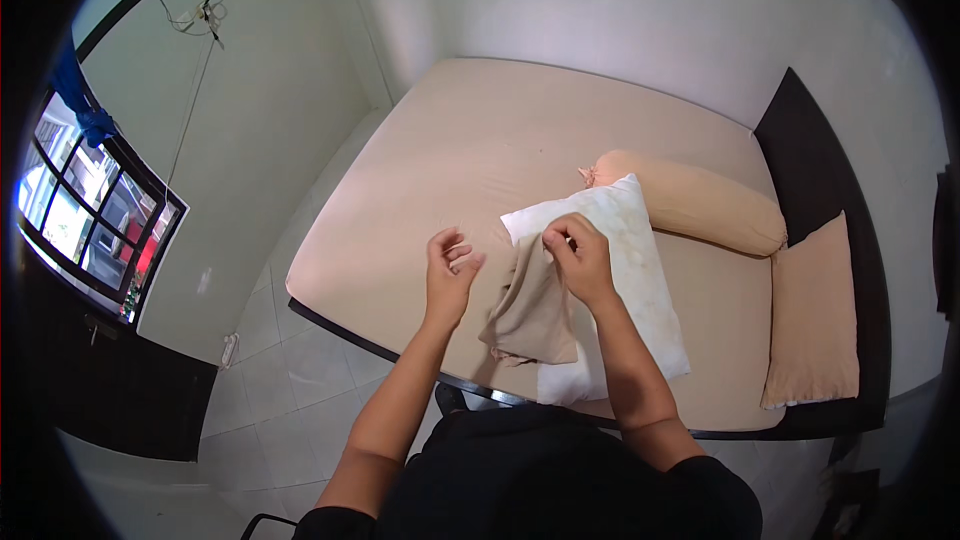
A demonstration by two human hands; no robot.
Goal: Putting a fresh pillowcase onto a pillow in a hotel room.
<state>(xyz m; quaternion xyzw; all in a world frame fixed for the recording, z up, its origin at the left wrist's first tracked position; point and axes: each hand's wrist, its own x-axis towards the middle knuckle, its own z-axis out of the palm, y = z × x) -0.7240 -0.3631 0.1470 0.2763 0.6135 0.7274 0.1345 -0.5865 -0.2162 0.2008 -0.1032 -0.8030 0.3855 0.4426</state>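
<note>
Pinched at its top corner, a beige pillowcase (536,307) hangs from my right hand (581,255). It drapes in front of the near left part of a white, yellow-stained pillow (637,292), which lies uncovered on the bed. My left hand (451,266) is raised just left of the cloth, fingers loosely curled and apart, with nothing in it. Beneath both hands spreads a mattress (420,157) in a fitted beige sheet.
A peach bolster (690,199) lies beyond the white pillow. Against the dark headboard (821,172) rests a covered peach pillow (814,315). To the left are a tiled floor (300,382), a dark door (112,375) and a barred window (90,202). Cables (202,15) hang on the wall.
</note>
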